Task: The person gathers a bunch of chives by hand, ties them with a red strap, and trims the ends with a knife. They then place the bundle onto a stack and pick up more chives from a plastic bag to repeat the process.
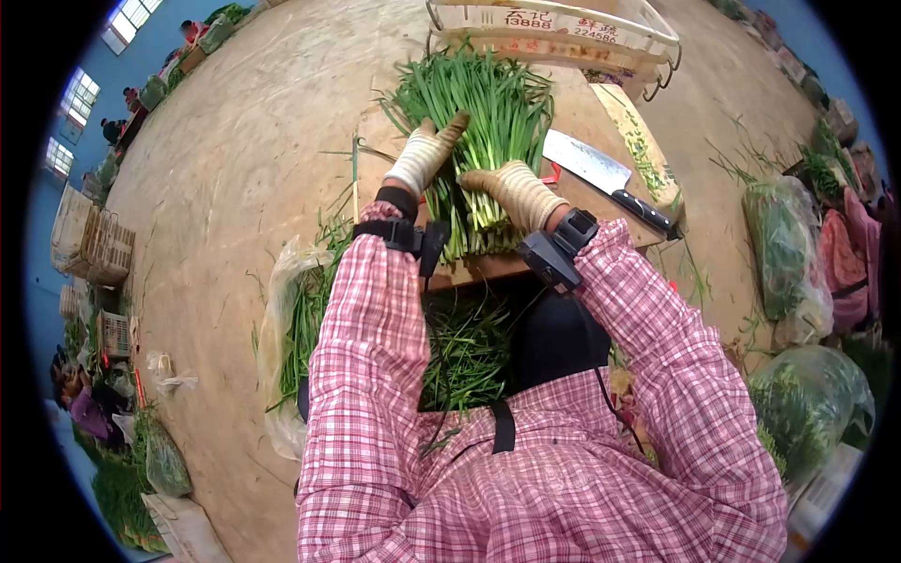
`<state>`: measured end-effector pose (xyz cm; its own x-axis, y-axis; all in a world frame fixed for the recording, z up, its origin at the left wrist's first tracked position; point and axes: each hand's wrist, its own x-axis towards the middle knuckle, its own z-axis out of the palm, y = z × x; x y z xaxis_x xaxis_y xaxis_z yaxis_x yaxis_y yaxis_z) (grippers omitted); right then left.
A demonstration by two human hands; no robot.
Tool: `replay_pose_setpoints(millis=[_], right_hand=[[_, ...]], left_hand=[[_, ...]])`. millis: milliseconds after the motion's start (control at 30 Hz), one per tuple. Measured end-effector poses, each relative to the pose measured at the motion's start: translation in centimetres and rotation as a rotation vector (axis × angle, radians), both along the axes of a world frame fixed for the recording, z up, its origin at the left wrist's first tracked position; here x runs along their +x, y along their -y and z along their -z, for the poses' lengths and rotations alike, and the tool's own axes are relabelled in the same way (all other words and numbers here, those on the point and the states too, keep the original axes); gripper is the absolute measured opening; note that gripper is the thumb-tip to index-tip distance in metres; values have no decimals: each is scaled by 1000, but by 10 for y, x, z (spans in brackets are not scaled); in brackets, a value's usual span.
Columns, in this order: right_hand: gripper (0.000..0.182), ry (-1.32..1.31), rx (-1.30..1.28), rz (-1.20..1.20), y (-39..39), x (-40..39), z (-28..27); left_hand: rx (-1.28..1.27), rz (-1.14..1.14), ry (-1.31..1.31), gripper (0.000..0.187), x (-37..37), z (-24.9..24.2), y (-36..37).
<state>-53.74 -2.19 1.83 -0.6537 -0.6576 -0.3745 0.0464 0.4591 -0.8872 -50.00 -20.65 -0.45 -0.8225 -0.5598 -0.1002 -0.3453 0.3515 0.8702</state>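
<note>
A thick bundle of garlic chives (493, 94) lies on a low wooden board (572, 103), leaves pointing away and pale stalk ends towards me. My left hand (425, 155), in a pale work glove, rests against the bundle's left side with its fingers stretched out and apart. Across the stalks from the right comes my gloved right hand (516, 192), its fingers curled over them; the fingers' undersides are hidden. Just right of the bundle, a cleaver (587, 161) with a black handle lies on the board.
A white plastic crate (554, 28) stands beyond the board. Loose greens (469, 347) lie below its near edge, and a plastic bag (286, 300) of greens is at the left. Bagged vegetables (784, 244) stand at the right. Other people sit along the left wall.
</note>
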Motion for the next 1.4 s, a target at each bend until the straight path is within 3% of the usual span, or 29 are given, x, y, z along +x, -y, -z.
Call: replay_pose_setpoints(millis=[100,167,200,233,300,367,433,467,500,533,567,633,667,733,767,833,867,1033,1100,1133,1167,1233,1300,1367,1400], right_hand=[[69,9,-19,28,4,-1,1],[71,14,-19,39,5,-1,3],[70,38,-18,40,4,0,-1],[70,36,-19,41,6,-2,4],[64,61,-160,20,8,-6,21],[60,159,-199,-45,-4,3,-8],[49,427,-313,-59,-7,10,-19],[49,189,-206,-255,-20,5,-25],[51,-49,-95,-447,-37,1,-38],[53,-207,-56,-562,-48,-9,-32],[50,-43,196,-345,-50,4,-63],[48,-490,393,-262,-42,-19,-56],[48,-488,400,-269,-35,-27,-51],[55,-777,234,-168,-20,-27,-54],[59,-737,299,-120,-8,-22,-53],[50,-859,447,-250,11,-21,-47],[44,-888,390,-207,12,-18,-43],[33,-793,200,55,0,-14,-27],[27,-798,-34,150,-10,-3,-12],[19,-750,-326,97,-17,3,-6],[15,-842,-370,85,-21,8,0],[20,-603,-519,-37,-33,24,-4],[21,-668,-468,-325,-53,43,-15],[22,-312,-331,-727,-77,72,-49],[23,-289,-165,-938,-82,78,-65]], left_hand=[[-47,-100,-105,110,10,18,10],[-346,-284,-256,96,17,30,8],[-291,-229,-441,74,23,27,1],[-291,-228,-443,74,23,20,-2],[-363,97,-673,52,24,10,-11],[-278,208,-634,55,23,-9,-24],[118,506,-354,79,13,-13,-22],[-59,531,-275,94,10,-6,-18],[180,514,-281,100,19,-13,-28],[168,525,-256,103,20,-12,-26],[157,533,-234,107,21,-11,-24],[151,545,-221,112,24,-11,-28],[189,534,-227,113,25,-12,-32],[237,578,-288,106,15,-11,-24],[286,584,-304,103,13,-10,-21],[375,579,-320,98,11,-11,-18],[414,574,-317,95,11,-11,-17],[505,515,-256,82,14,-5,-11],[449,489,-217,77,12,-1,-13],[-78,593,-420,73,-9,1,-10],[-39,422,-294,76,0,23,-17],[-350,404,-139,82,7,11,-33],[-379,392,-80,84,11,-4,-39],[-396,391,-35,87,10,-3,-39],[-407,384,-105,90,8,2,-36]])
